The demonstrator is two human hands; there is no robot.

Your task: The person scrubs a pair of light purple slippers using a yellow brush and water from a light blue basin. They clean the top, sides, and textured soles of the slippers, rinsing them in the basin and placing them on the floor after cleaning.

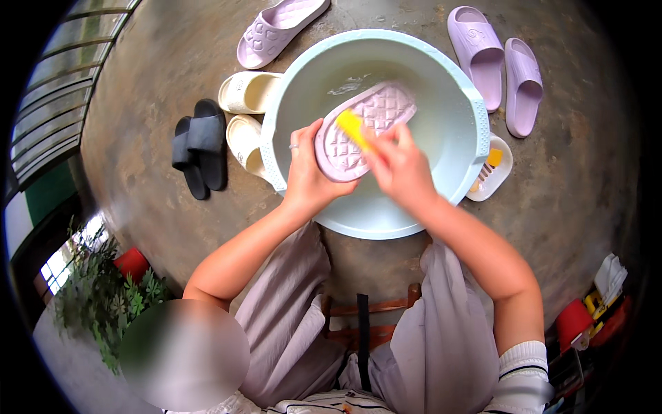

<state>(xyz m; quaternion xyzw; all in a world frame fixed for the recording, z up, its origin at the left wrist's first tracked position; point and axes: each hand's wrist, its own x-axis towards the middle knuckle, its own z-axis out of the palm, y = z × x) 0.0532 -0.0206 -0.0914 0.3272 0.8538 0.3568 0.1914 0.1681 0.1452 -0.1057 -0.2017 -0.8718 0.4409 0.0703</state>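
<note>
My left hand [310,169] grips the near left edge of a lilac slipper [334,141], thumb underneath and fingers along its side. The slipper is tilted over the basin with its quilted, raised-diamond sole facing up. My right hand [400,165] is closed round a small bright yellow bar-shaped block [352,128] and presses it on the sole; motion blurs it, and I cannot tell whether it is soap or a brush. Below them is a pale blue round basin [372,230] with cloudy water [434,103] in it.
Cream slippers [247,92] touch the basin's left side, with black slides [207,141] further left. Lilac slippers lie at the top [265,34] and upper right [480,58]. A white soap dish [502,181] with an orange-yellow piece sits right of the basin. Plants [114,297] stand lower left.
</note>
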